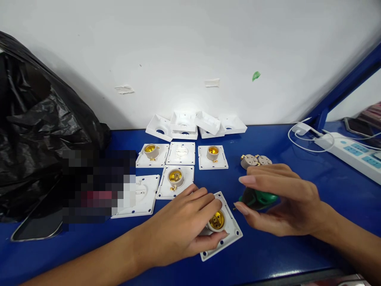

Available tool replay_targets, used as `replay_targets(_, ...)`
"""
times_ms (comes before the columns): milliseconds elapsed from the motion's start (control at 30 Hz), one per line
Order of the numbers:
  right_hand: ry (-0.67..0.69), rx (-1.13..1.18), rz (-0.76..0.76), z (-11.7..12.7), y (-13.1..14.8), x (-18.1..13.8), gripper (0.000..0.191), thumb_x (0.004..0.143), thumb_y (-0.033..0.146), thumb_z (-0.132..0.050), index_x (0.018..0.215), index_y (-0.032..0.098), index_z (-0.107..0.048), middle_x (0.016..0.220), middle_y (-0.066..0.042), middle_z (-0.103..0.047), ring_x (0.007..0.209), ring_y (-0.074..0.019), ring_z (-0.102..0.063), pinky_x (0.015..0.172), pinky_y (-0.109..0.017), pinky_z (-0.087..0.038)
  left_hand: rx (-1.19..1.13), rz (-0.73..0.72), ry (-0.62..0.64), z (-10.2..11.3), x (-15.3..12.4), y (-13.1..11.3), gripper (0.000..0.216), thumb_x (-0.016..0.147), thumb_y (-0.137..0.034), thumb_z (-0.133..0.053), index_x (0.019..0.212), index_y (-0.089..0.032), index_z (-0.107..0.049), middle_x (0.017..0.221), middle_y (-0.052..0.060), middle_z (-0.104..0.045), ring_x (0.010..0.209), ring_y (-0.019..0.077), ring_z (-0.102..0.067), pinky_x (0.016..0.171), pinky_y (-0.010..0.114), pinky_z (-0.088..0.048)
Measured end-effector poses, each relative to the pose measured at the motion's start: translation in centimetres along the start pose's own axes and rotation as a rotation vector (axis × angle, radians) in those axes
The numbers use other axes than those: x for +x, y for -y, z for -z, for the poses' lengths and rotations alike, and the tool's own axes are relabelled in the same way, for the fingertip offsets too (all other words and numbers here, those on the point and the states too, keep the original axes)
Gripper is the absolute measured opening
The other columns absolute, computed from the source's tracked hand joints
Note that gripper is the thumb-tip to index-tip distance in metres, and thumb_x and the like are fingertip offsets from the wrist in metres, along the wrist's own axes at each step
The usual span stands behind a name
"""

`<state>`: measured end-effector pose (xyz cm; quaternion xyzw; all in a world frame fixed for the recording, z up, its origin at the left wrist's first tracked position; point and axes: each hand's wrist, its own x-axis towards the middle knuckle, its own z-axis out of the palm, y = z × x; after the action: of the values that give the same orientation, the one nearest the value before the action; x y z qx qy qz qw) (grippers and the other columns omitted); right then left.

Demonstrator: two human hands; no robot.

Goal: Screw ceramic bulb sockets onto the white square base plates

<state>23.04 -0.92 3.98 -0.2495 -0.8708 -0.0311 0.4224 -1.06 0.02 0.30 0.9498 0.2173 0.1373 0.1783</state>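
My left hand (193, 226) is closed around a lamp socket (216, 221) with a gold-coloured threaded inside. That socket sits on a white square base plate (230, 237), which lies turned at an angle on the blue table. To the right, my right hand (276, 198) curls around what looks like a screwdriver with a green and black handle (263, 200). A small brass-coloured tip, perhaps a screw (235, 207), shows by the right thumb. Beyond the right fingers lie loose lamp sockets (249, 161), face down and partly covered by the hand.
White plates with sockets (175, 178) and bare white plates (182, 154) lie left and behind. Several white box covers (184, 121) lean near the wall. A black bag (44, 131) and a phone (38, 228) are left; a power strip (357, 153) with cables is right.
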Motion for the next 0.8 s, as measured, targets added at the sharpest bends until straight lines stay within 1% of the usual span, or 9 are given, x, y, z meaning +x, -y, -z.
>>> replay_targets(200, 0.020, -0.005, -0.014, 0.06, 0.02, -0.05, 0.030, 0.093, 0.013, -0.067, 0.122, 0.015, -0.057, 0.071, 0.003, -0.070, 0.061, -0.0167, -0.070, 0.048, -0.033, -0.052, -0.005, -0.002, 0.000, 0.16, 0.01, -0.09, 0.025, 0.100, -0.037, -0.070, 0.113, -0.017, -0.062, 0.105, 0.006, -0.070, 0.103, 0.0274, -0.066, 0.106, 0.048, -0.046)
replay_targets(367, 0.030, 0.019, -0.009, 0.25, 0.08, 0.17, 0.031, 0.092, 0.011, -0.067, 0.121, 0.015, -0.058, 0.071, 0.003, -0.071, 0.063, -0.0173, -0.071, 0.049, -0.033, -0.052, -0.004, -0.003, 0.017, 0.10, -0.04, -0.04, 0.026, 0.102, -0.038, -0.066, 0.117, -0.016, -0.062, 0.111, 0.009, -0.072, 0.109, 0.0292, -0.066, 0.107, 0.049, -0.046)
replay_targets(467, 0.044, 0.010, -0.005, 0.32, 0.02, 0.16, 0.031, 0.092, 0.012, -0.067, 0.122, 0.015, -0.058, 0.072, 0.003, -0.070, 0.062, -0.0165, -0.070, 0.051, -0.032, -0.053, 0.014, 0.001, 0.012, 0.01, -0.07, -0.08, 0.026, 0.103, -0.039, -0.065, 0.114, -0.016, -0.061, 0.107, 0.009, -0.072, 0.108, 0.0296, -0.066, 0.107, 0.049, -0.047)
replay_targets(567, 0.055, 0.016, -0.013, 0.30, -0.06, 0.06, 0.029, 0.093, 0.014, -0.065, 0.121, 0.015, -0.058, 0.070, 0.004, -0.068, 0.059, -0.0151, -0.066, 0.052, -0.030, -0.051, 0.025, 0.004, 0.005, 0.00, -0.06, -0.11, 0.025, 0.104, -0.041, -0.062, 0.114, -0.018, -0.060, 0.102, 0.008, -0.071, 0.108, 0.0293, -0.066, 0.107, 0.048, -0.047)
replay_targets(700, 0.073, 0.011, -0.003, 0.32, -0.12, -0.07, 0.027, 0.094, 0.017, -0.066, 0.120, 0.016, -0.059, 0.069, 0.005, -0.064, 0.054, -0.0118, -0.059, 0.056, -0.028, -0.051, 0.028, 0.009, 0.022, 0.11, 0.00, -0.13, 0.025, 0.106, -0.041, -0.058, 0.115, -0.018, -0.060, 0.103, 0.008, -0.071, 0.109, 0.0289, -0.066, 0.109, 0.049, -0.046)
replay_targets(800, 0.078, -0.006, 0.003, 0.44, -0.08, -0.11, 0.027, 0.095, 0.017, -0.065, 0.121, 0.016, -0.058, 0.070, 0.005, -0.064, 0.057, -0.0123, -0.061, 0.059, -0.029, -0.053, 0.028, 0.008, 0.028, 0.21, 0.03, -0.14, 0.025, 0.107, -0.041, -0.057, 0.115, -0.018, -0.060, 0.103, 0.009, -0.071, 0.110, 0.0289, -0.066, 0.109, 0.048, -0.046)
